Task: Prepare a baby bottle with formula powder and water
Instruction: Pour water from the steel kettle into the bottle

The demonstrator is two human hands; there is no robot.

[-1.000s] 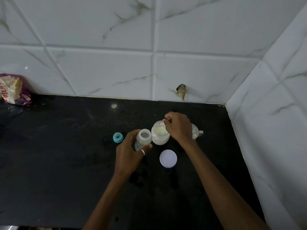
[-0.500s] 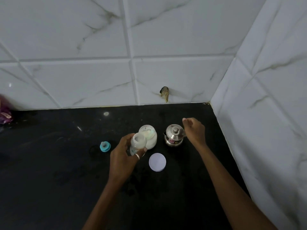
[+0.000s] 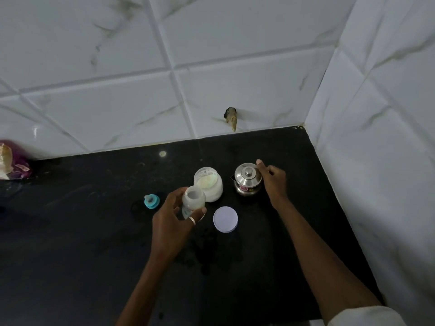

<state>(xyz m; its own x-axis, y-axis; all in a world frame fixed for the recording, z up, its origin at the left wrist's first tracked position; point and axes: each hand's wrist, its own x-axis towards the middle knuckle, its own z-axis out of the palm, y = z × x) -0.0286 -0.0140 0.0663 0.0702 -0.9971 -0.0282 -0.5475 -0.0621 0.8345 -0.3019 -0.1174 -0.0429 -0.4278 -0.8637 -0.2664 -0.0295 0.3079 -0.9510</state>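
My left hand [image 3: 173, 221] grips a small clear baby bottle [image 3: 193, 198], open at the top and tilted slightly, with white powder inside. Right behind it stands an open white formula jar [image 3: 209, 184]. Its round pale lid [image 3: 225, 219] lies flat on the black counter [image 3: 70, 243] in front. To the right stands a small steel pot with a knobbed lid [image 3: 247, 181]. My right hand [image 3: 273, 182] rests against the pot's right side, thumb at the lid's rim, fingers curled. The bottle's teal nipple ring [image 3: 151, 201] lies to the left.
White marble-look tiled walls [image 3: 376, 161] close off the back and right side, forming a corner behind the pot. A purple and white packet [image 3: 11, 164] lies at the far left against the wall. A small brownish stub [image 3: 231, 117] sticks out of the back wall.
My right hand left the formula jar and moved right to the steel pot, now touching its side. My left hand kept hold of the bottle. The view shifted toward the corner.
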